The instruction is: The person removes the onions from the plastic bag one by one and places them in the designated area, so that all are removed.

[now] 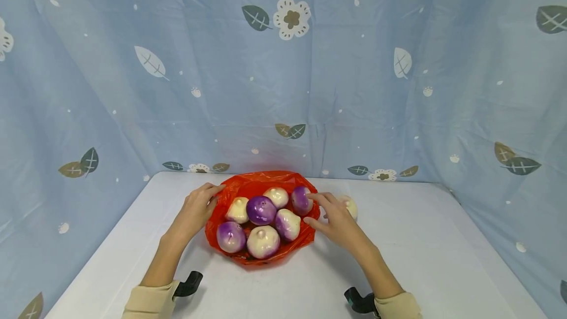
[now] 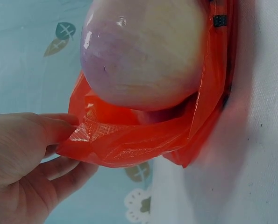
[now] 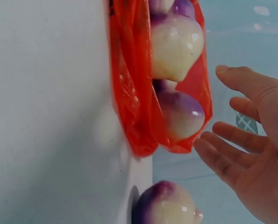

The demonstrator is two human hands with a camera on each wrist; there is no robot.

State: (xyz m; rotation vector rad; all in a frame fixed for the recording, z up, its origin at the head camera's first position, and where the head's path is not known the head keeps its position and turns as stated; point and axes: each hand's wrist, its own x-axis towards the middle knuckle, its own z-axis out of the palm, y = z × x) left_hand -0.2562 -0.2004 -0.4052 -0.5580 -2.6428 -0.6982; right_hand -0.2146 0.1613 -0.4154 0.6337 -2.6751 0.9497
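Head cam: red bag opens upwd, looks wider L-R.

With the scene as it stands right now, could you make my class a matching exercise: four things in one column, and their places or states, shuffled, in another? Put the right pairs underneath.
Column one
1. Left hand
2. Right hand
3. Red bag
4. Lone turnip

Column two
A. On the white table, outside the bag
B. Open, near the bag's right side
C. Gripping the bag's left edge
D. Has seven turnips showing inside

Right pairs: 1-C, 2-B, 3-D, 4-A
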